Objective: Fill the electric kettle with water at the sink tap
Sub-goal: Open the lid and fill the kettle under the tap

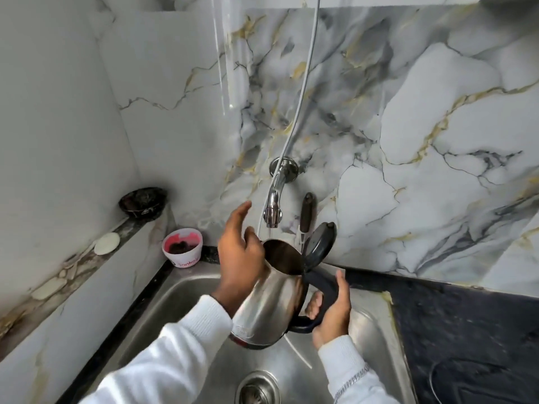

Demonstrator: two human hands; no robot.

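A steel electric kettle [271, 298] hangs tilted over the sink [163, 310], its black lid [319, 242] flipped open. Its mouth sits just below the chrome wall tap [274, 199]. My right hand [332, 313] grips the black handle. My left hand [237, 246] lies against the kettle's upper left side near the rim, fingers spread, index pointing up toward the tap. A thin trickle of water seems to fall from the spout into the mouth.
A pink-and-white cup [183, 247] stands at the sink's back-left corner. A dark bowl [143, 203] and a soap piece [107, 243] rest on the left ledge. A dark-handled utensil [307, 214] leans on the wall behind the kettle. Dark counter [466, 322] lies right; drain [258, 389] below.
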